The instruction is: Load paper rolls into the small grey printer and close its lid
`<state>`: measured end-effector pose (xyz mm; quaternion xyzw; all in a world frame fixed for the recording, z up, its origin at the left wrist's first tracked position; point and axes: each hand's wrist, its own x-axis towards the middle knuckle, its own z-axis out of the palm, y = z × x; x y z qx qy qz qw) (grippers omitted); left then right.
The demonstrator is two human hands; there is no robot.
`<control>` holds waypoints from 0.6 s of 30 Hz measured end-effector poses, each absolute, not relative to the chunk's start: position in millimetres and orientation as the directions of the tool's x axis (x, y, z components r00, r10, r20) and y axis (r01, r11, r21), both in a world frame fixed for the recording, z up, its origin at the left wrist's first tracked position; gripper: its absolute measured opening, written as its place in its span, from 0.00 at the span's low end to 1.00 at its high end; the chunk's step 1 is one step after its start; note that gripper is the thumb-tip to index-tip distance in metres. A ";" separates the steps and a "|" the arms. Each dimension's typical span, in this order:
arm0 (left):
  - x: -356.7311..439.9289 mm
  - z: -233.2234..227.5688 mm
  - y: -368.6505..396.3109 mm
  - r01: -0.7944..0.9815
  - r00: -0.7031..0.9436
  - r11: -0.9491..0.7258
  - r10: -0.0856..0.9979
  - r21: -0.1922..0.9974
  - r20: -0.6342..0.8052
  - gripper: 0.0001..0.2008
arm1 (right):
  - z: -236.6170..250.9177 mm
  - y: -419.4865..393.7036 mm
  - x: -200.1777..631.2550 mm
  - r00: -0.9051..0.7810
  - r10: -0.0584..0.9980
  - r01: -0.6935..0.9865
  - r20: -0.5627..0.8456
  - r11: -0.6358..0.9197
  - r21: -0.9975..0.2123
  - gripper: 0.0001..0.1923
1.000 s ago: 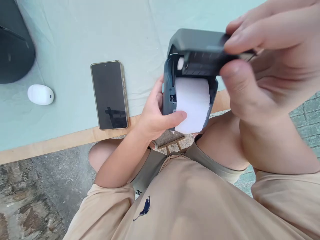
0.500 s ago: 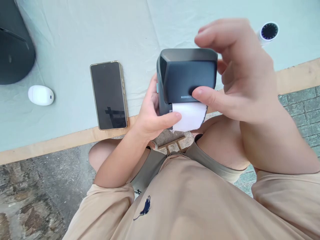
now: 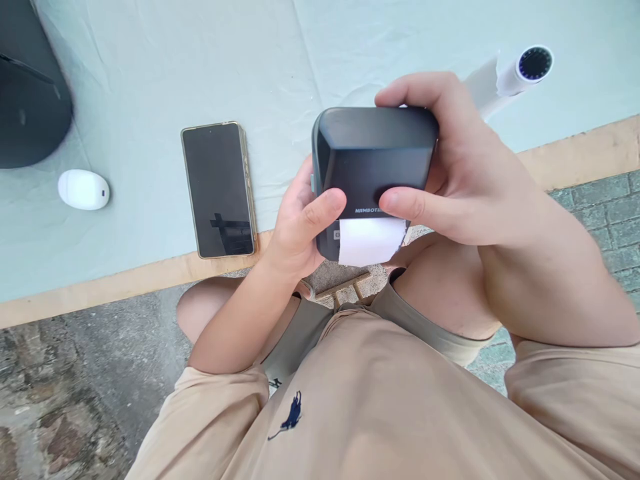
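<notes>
A black label printer (image 3: pixel 377 170) marked NIIMBOT is held up over the table's front edge. White label paper (image 3: pixel 373 241) sticks out of its front slot. My left hand (image 3: pixel 300 223) grips the printer's left side, its thumb on the front left of the cover and its other fingers mostly hidden underneath. My right hand (image 3: pixel 455 163) is closed around the right side, with the thumb on the cover beside the lettering and the index finger over the top edge. The cover looks closed.
A smartphone (image 3: pixel 220 190) lies left of the printer, with a small white oval device (image 3: pixel 83 189) farther left. A black rounded object (image 3: pixel 30 87) stands at the far left. Behind my right hand lies a white paper roll (image 3: pixel 520 73) with a loose end on the pale tablecloth (image 3: pixel 210 60).
My right hand has come down and closed onto the printer's right side. My left thumb has moved off the paper up to the cover. The printer has tilted and sunk slightly.
</notes>
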<state>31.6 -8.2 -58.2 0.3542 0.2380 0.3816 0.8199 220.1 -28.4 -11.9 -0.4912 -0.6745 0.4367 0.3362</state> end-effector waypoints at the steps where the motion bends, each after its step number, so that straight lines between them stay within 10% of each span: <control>1: 31.7 -57.1 -8.2 -0.461 0.590 0.460 0.797 0.759 -0.125 0.22 | -12.4 -28.5 219.6 -0.281 0.959 0.384 0.031 0.142 -0.912 0.31; 18: 34.4 -48.1 -10.6 -0.380 0.422 0.512 0.837 0.771 -0.348 0.23 | -12.9 -27.2 223.2 -0.360 0.910 0.477 0.205 0.368 -0.798 0.31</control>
